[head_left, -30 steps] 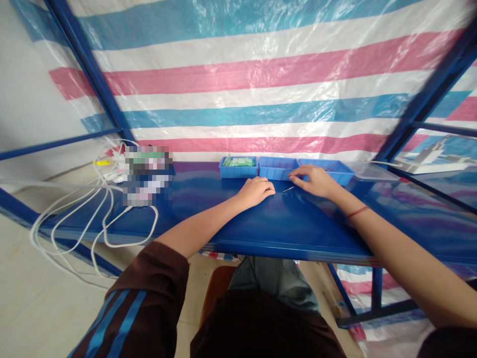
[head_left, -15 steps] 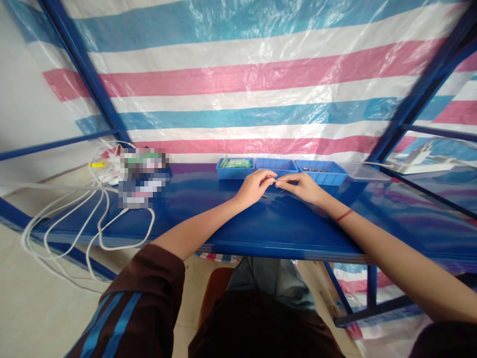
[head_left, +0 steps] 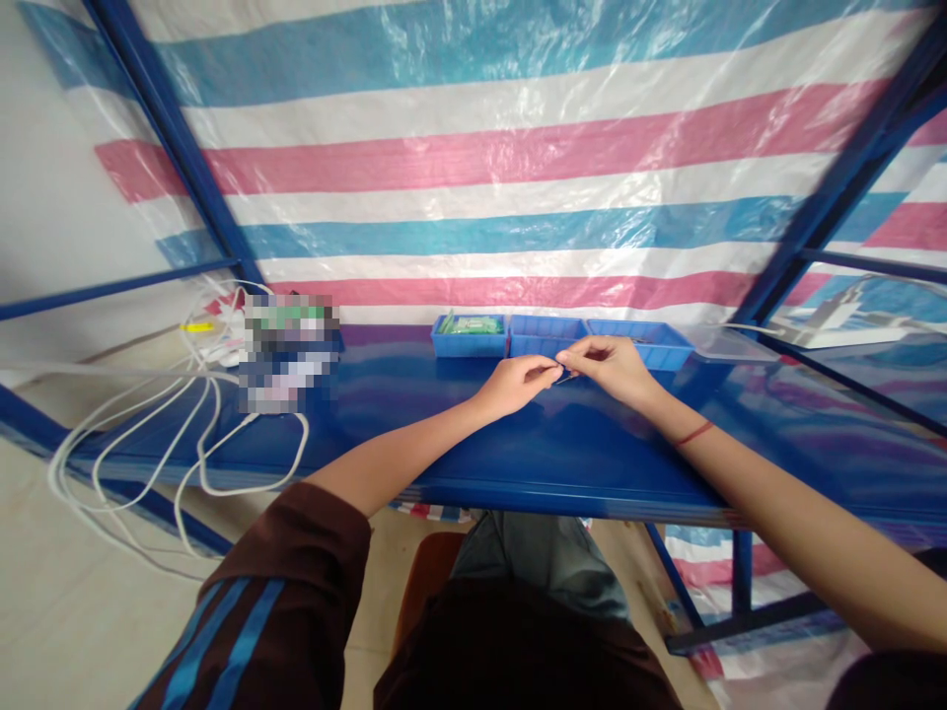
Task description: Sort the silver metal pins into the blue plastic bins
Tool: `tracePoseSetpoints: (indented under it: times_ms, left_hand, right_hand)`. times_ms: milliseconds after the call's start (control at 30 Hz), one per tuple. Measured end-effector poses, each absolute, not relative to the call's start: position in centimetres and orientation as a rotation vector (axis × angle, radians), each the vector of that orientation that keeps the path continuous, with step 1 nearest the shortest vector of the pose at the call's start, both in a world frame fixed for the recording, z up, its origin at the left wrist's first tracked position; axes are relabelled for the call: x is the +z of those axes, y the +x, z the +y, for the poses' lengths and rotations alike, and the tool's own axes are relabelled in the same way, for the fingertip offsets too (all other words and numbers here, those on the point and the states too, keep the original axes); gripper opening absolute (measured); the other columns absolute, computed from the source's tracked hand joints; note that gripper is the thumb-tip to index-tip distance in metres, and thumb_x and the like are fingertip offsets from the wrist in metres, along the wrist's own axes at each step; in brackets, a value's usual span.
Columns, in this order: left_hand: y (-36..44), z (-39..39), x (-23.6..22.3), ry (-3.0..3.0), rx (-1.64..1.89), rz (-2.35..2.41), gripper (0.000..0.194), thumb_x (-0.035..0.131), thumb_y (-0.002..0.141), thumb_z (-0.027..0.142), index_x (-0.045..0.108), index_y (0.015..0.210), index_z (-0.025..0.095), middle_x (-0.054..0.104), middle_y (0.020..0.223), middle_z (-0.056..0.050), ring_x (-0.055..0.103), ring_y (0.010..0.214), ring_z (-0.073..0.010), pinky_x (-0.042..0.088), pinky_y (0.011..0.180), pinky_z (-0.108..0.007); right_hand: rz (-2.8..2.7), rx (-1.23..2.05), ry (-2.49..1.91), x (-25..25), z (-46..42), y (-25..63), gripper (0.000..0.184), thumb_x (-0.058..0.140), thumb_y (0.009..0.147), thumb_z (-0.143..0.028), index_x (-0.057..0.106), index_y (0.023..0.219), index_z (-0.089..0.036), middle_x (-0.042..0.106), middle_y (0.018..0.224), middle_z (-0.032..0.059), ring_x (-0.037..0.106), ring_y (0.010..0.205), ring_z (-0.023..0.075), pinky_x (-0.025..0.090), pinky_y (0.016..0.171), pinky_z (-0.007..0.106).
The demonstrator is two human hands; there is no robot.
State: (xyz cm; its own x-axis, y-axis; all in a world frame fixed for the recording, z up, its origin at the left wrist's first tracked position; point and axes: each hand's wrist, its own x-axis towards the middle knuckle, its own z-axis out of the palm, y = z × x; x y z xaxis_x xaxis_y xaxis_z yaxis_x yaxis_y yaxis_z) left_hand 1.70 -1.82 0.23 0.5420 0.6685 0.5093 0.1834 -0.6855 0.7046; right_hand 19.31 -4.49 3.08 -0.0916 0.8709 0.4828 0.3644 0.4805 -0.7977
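My left hand (head_left: 516, 385) and my right hand (head_left: 611, 367) meet fingertip to fingertip just above the blue table (head_left: 562, 444), in front of the middle blue tray (head_left: 546, 337). Both are closed in a pinch on a small thin metal piece (head_left: 565, 375) held between them. It is too small to name. My right wrist carries a red string band (head_left: 693, 433).
Three blue trays stand in a row at the table's back edge: the left tray (head_left: 469, 336) holds green parts, the right tray (head_left: 645, 342) is beside a clear plastic lid (head_left: 729, 343). White cables (head_left: 184, 424) loop off the table's left end. A striped tarp hangs behind.
A second ago my hands lay apart on the table with the thin piece between them. They have come together and now pinch it, slightly raised.
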Motion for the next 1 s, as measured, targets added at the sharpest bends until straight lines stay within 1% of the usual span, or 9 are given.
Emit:
tracePoseSetpoints:
  times_ms: [100, 300, 400, 467, 600, 700, 767, 867, 1000]
  left_hand:
    - [1.7, -1.5, 0.2, 2.215, 1.107, 0.69, 0.019, 0.056, 0.088, 0.031, 0.067, 0.091, 0.015, 0.071, 0.082, -0.002, 0.065, 0.073, -0.0129, 0.051, 0.07, -0.024]
    - [1.4, -0.4, 0.0, 2.2, 1.375, 0.808, 0.011, 0.062, 0.083, 0.027, 0.064, 0.088, 0.017, 0.067, 0.091, -0.004, 0.064, 0.079, -0.0127, 0.051, 0.071, -0.024]
    - [1.2, -0.2, 0.1, 2.231, 1.366, 0.847, 0.015, 0.062, 0.084, 0.031, 0.065, 0.089, 0.017, 0.067, 0.091, -0.004, 0.063, 0.078, -0.0129, 0.051, 0.072, -0.025]
    - [1.1, -0.3, 0.1, 2.289, 1.313, 0.857, 0.02, 0.059, 0.086, 0.033, 0.066, 0.096, 0.017, 0.068, 0.091, -0.004, 0.064, 0.081, -0.0142, 0.051, 0.078, -0.027]
    - [0.9, -0.6, 0.0, 2.541, 1.096, 0.952, 0.034, 0.057, 0.088, 0.039, 0.064, 0.114, 0.019, 0.067, 0.106, -0.008, 0.06, 0.102, -0.0224, 0.045, 0.094, -0.039]
    - [0.8, -0.7, -0.2, 2.651, 0.901, 1.069, 0.035, 0.056, 0.087, 0.043, 0.067, 0.112, 0.022, 0.063, 0.118, -0.008, 0.056, 0.111, -0.0279, 0.043, 0.095, -0.045]
    - [0.7, -0.6, -0.3, 2.657, 0.839, 1.116, 0.033, 0.056, 0.086, 0.043, 0.069, 0.108, 0.023, 0.063, 0.119, -0.007, 0.056, 0.11, -0.0286, 0.043, 0.094, -0.046]
    - [0.7, -0.4, -0.4, 2.654, 0.789, 1.186, 0.028, 0.058, 0.084, 0.043, 0.072, 0.101, 0.025, 0.066, 0.113, -0.008, 0.056, 0.106, -0.0304, 0.043, 0.09, -0.048]
    - [0.7, -0.5, -0.2, 2.684, 0.715, 1.21, 0.021, 0.056, 0.087, 0.035, 0.074, 0.091, 0.026, 0.067, 0.105, -0.007, 0.059, 0.099, -0.0266, 0.044, 0.088, -0.045]
  right_hand:
    - [-1.72, 0.578, -1.035, 3.1, -4.7, 19.1, 0.042, 0.074, 0.062, -0.06, 0.069, 0.067, -0.019, 0.069, 0.065, 0.0047, 0.058, 0.057, 0.0152, 0.049, 0.056, 0.03]
    - [-1.781, 0.544, -1.042, 2.7, -4.4, 19.2, 0.043, 0.071, 0.066, -0.059, 0.072, 0.081, -0.019, 0.072, 0.075, 0.0067, 0.061, 0.061, 0.0176, 0.05, 0.06, 0.033]
    - [-1.81, 0.544, -1.076, 2.6, -3.8, 19.6, 0.042, 0.067, 0.07, -0.06, 0.071, 0.078, -0.019, 0.07, 0.071, 0.006, 0.06, 0.059, 0.0172, 0.049, 0.059, 0.032]
    - [-1.779, 0.502, -1.126, 2.7, -3.2, 20.4, 0.042, 0.063, 0.073, -0.06, 0.069, 0.073, -0.019, 0.069, 0.069, 0.006, 0.06, 0.059, 0.0177, 0.048, 0.058, 0.032]
    - [-1.522, 0.172, -1.393, 3.3, -1.7, 23.9, 0.038, 0.055, 0.08, -0.053, 0.068, 0.074, -0.018, 0.069, 0.072, 0.0093, 0.063, 0.067, 0.0231, 0.048, 0.063, 0.035]
    - [-1.402, -0.164, -1.682, 3.3, -0.9, 27.1, 0.035, 0.051, 0.084, -0.043, 0.071, 0.085, -0.015, 0.071, 0.083, 0.0139, 0.065, 0.082, 0.0288, 0.046, 0.074, 0.039]
    - [-1.411, -0.305, -1.85, 3.1, -0.6, 28.6, 0.035, 0.049, 0.085, -0.04, 0.072, 0.09, -0.013, 0.071, 0.091, 0.017, 0.064, 0.089, 0.0316, 0.045, 0.077, 0.041]
    - [-1.441, -0.451, -1.971, 2.7, -0.5, 29.6, 0.041, 0.047, 0.086, -0.043, 0.072, 0.096, -0.012, 0.069, 0.097, 0.0206, 0.061, 0.094, 0.0344, 0.044, 0.078, 0.045]
    - [-1.582, -0.55, -1.806, 2.7, -0.5, 28.5, 0.042, 0.042, 0.089, -0.04, 0.072, 0.095, -0.011, 0.069, 0.094, 0.0192, 0.062, 0.09, 0.0316, 0.044, 0.079, 0.043]
